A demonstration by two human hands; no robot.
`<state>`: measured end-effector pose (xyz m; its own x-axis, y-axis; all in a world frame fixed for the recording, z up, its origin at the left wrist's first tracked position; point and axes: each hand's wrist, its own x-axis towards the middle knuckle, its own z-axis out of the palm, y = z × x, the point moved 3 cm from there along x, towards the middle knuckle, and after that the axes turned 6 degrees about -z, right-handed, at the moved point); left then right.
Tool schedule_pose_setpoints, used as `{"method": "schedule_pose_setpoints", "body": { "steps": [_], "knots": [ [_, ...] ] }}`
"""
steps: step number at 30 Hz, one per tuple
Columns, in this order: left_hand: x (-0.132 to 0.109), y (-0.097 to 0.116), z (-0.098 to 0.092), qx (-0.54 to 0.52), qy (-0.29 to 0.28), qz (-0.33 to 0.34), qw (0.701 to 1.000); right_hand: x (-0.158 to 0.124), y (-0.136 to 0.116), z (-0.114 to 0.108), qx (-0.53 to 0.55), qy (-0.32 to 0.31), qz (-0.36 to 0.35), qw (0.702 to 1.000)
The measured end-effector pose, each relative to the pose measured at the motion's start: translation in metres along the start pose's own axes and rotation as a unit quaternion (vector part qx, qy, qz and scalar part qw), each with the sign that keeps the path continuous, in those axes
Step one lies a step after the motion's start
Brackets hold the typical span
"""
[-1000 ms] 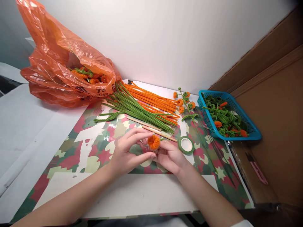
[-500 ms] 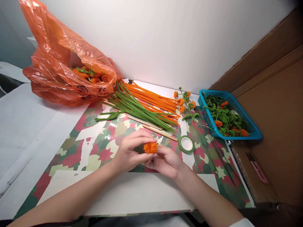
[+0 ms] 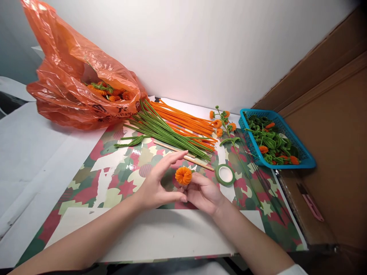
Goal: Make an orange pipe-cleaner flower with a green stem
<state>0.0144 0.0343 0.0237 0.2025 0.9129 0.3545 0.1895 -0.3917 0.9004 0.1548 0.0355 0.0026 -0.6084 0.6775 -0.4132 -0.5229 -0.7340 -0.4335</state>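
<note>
At bench (image 3: 160, 236) centre the right hand (image 3: 205, 191) pinches an already coiled orange ball (image 3: 183, 175), the left hand (image 3: 160, 183) open at its 9 o'clock, with straight pipe cleaners (image 3: 172, 131) unused at 12 o'clock.

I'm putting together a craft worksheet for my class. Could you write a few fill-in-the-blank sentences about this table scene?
1. The right hand holds a pipe-cleaner flower coloured ____.
2. The green tape roll lies to the flower's ____.
3. The curled pieces in the blue basket are mostly ____.
4. The orange plastic bag lies at the far ____ of the table.

Missing words: orange; right; green; left.
</note>
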Motion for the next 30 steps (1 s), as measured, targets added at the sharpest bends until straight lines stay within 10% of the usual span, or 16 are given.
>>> {"method": "schedule_pose_setpoints", "body": {
  "steps": [5,12,15,21,30],
  "knots": [
    [-0.002,-0.004,-0.009,-0.058,0.085,-0.082,0.991,-0.002,-0.004,-0.001,-0.006,0.038,-0.040,0.998],
    [0.001,-0.004,0.000,-0.145,0.019,-0.191,0.971,-0.001,-0.013,-0.001,-0.120,0.086,-0.156,0.977],
    [0.000,-0.003,0.000,-0.110,0.059,-0.204,0.971,-0.006,-0.019,-0.003,-0.222,0.144,-0.290,0.920],
    [-0.003,0.007,-0.001,-0.050,0.136,-0.132,0.981,-0.025,-0.020,0.011,-0.508,0.138,-0.478,0.703],
    [-0.004,0.011,-0.004,0.028,0.104,0.002,0.994,-0.021,-0.025,0.012,-0.540,0.090,-0.481,0.685]
  ]
}}
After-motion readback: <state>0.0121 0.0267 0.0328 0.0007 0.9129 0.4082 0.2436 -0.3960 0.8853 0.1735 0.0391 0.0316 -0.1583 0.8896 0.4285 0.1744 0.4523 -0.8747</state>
